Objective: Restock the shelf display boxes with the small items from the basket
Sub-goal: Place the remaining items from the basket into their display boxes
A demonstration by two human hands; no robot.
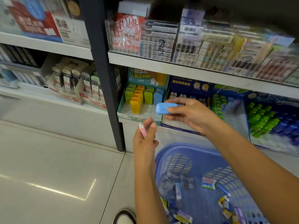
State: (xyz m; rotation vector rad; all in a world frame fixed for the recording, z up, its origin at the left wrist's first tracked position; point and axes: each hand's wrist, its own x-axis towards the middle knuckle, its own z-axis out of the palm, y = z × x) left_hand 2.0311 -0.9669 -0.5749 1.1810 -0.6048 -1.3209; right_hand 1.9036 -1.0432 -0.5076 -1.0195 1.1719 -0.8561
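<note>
My right hand [189,113] pinches a small blue item [163,108] in front of the teal display box [129,116], which holds upright green, orange, yellow and blue items of the same shape. Lower down, my left hand [145,138] holds a small pink and white item [143,130] just below that box's front edge. The blue plastic basket [171,152] sits on the floor under my arms, with several small packets and clear pieces in its bottom.
A dark blue display box [179,126] stands right of the teal one, then boxes of green and blue items [265,120]. A dark shelf post [105,70] rises at the left. Shelves above carry packaged stationery. My shoe [124,216] shows on the tiled floor.
</note>
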